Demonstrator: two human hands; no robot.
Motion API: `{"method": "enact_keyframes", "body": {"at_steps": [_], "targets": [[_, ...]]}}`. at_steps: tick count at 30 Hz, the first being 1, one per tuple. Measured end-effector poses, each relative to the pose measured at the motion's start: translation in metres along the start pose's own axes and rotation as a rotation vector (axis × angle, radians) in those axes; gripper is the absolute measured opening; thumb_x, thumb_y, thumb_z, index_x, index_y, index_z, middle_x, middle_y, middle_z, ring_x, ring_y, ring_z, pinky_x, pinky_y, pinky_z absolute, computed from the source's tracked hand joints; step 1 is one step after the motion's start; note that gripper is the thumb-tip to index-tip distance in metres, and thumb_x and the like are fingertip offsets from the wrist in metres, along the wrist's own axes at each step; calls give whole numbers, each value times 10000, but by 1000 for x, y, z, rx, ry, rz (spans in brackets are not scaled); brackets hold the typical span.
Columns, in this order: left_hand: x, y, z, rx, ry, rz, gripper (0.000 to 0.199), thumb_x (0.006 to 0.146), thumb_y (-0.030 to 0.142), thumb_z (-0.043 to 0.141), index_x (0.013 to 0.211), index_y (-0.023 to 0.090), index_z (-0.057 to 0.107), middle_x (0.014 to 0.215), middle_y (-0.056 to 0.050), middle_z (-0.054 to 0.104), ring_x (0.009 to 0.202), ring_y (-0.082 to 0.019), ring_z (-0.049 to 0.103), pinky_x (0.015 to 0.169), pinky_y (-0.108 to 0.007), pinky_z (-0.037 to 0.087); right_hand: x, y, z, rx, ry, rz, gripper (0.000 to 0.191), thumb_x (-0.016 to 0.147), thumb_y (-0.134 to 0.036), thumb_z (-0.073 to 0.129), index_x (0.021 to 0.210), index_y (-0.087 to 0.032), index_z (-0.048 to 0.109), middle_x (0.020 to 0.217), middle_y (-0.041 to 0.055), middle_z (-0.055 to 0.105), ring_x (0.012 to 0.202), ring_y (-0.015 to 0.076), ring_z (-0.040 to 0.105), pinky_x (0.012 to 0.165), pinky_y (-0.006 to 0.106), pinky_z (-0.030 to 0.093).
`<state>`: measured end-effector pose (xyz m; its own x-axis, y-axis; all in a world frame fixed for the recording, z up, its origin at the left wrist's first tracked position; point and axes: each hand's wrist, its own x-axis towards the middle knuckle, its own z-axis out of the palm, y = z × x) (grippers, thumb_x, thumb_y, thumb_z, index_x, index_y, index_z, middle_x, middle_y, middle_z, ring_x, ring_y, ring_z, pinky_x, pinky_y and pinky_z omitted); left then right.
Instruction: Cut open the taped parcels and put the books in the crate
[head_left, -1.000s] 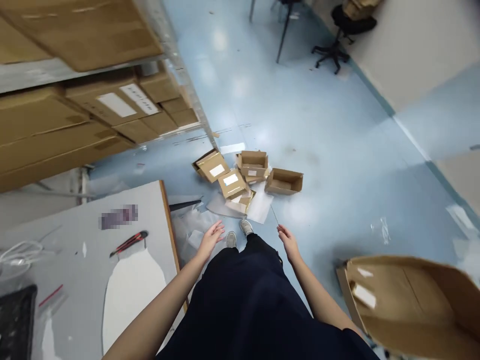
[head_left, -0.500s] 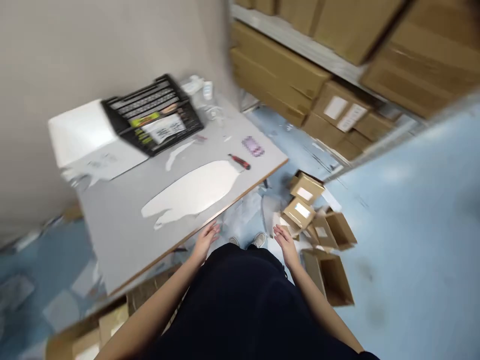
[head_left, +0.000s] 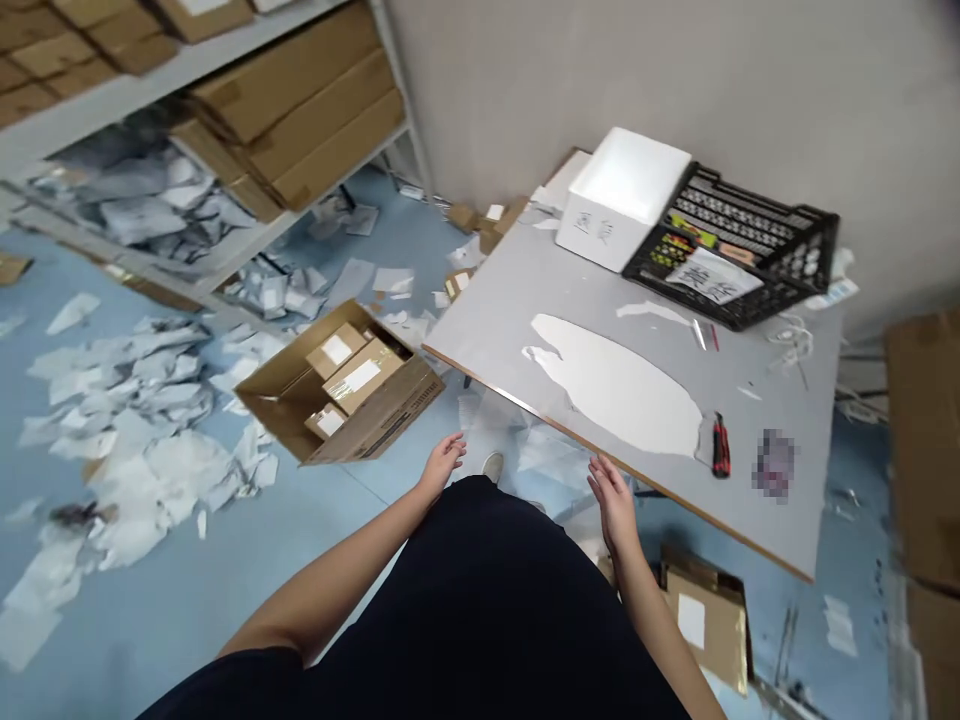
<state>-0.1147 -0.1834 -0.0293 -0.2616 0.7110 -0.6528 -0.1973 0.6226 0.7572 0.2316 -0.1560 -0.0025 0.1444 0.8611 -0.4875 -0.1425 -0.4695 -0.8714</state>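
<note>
Both hands open and empty, fingers spread, neither gripping anything. Left hand (head_left: 444,465) nearest the open brown cardboard carton (head_left: 375,420), just apart from it, at centre left of the frame on the pale blue floor (head_left: 187,620); three small white-labelled cardboard boxes (head_left: 352,375) lie inside. Right hand (head_left: 613,503) close to the front edge of the grey table (head_left: 480,310); contact cannot be confirmed.

Risks, as judged: crumpled white packing paper (head_left: 127,440), spread at left of the frame, could slip underfoot. The red-and-black utility knife (head_left: 721,447), lying near the table's lower right edge, could be knocked off by a careless reach. Lifting the carton by one wall could tip it and spill the boxes.
</note>
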Motion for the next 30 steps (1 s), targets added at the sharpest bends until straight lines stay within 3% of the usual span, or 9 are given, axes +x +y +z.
{"method": "enact_keyframes", "body": {"at_steps": [5, 10, 17, 22, 26, 30], "targets": [[-7, 4, -32, -153, 153, 31, 486, 829, 375, 591, 1270, 174, 553, 1268, -155, 596, 1096, -223, 612, 879, -344, 505, 28, -19, 51, -94, -147, 23, 619, 747, -496, 674, 1309, -256, 575, 1388, 79, 557, 1315, 293, 477, 1064, 430, 422], [-32, 1, -45, -325, 310, 73, 487, 842, 361, 578, 1292, 178, 534, 1286, -161, 585, 1114, -234, 606, 896, -365, 503, 47, -31, 93, -186, -351, 51, 607, 745, -497, 677, 1295, -256, 589, 1369, 72, 575, 1306, 291, 488, 1071, 419, 423], [-98, -44, -39, -515, 572, 68, 504, 853, 395, 572, 1310, 190, 515, 1344, -169, 542, 1175, -248, 580, 939, -379, 484, 74, -26, 135, -384, -643, 75, 633, 702, -521, 704, 1257, -231, 614, 1337, 94, 600, 1300, 304, 493, 1047, 435, 447], [-140, -81, -37, -623, 747, -6, 488, 847, 354, 581, 1301, 186, 520, 1344, -179, 537, 1181, -258, 578, 936, -386, 486, 75, -20, 173, -446, -824, 77, 587, 720, -528, 696, 1235, -255, 622, 1356, 80, 587, 1289, 289, 508, 1053, 424, 442], [-154, -99, -46, -697, 852, -24, 467, 843, 346, 585, 1283, 200, 536, 1333, -162, 548, 1167, -249, 588, 935, -382, 492, 65, -13, 212, -513, -946, 74, 559, 746, -532, 670, 1235, -266, 626, 1334, 75, 605, 1292, 281, 506, 1047, 420, 450], [-149, -106, -71, -746, 910, -42, 483, 813, 331, 619, 1275, 210, 546, 1339, -156, 544, 1163, -252, 588, 937, -393, 495, 58, -2, 255, -561, -1003, 76, 562, 749, -538, 662, 1238, -265, 627, 1345, 73, 596, 1284, 281, 515, 1037, 422, 459]]}}
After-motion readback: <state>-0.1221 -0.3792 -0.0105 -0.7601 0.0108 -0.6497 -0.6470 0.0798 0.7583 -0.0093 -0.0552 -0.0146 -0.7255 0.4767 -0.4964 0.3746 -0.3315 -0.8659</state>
